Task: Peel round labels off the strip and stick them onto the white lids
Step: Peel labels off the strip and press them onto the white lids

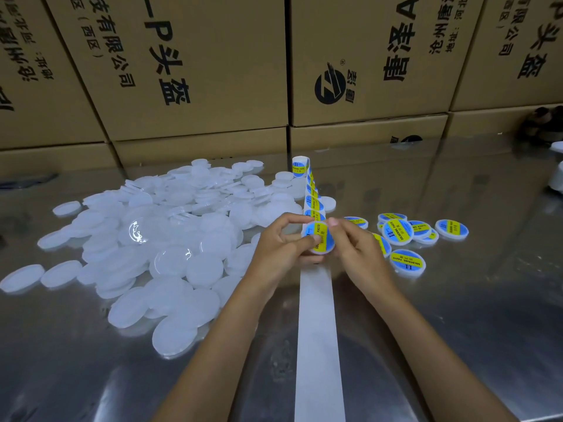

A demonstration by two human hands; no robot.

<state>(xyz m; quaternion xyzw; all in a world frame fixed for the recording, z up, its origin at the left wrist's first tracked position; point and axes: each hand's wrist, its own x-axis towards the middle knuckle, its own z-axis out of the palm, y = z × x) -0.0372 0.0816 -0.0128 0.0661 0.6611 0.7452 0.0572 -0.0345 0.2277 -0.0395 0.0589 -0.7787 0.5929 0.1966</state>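
Observation:
Both hands meet at the table's middle around one white lid [323,249] that carries a blue and yellow round label [319,236]. My left hand [280,242] grips the lid from the left, thumb on the label. My right hand [356,248] pinches its right edge with fingertips at the top. The label strip [312,196] runs from the hands away to the back, with several labels on it. Its bare white backing [318,330] trails toward me. A big heap of plain white lids [170,239] lies at left.
Several labelled lids [408,236] lie in a loose group right of the hands on the shiny metal table [457,315]. Stacked cardboard boxes [213,71] wall off the back. White items sit at the far right edge [557,178].

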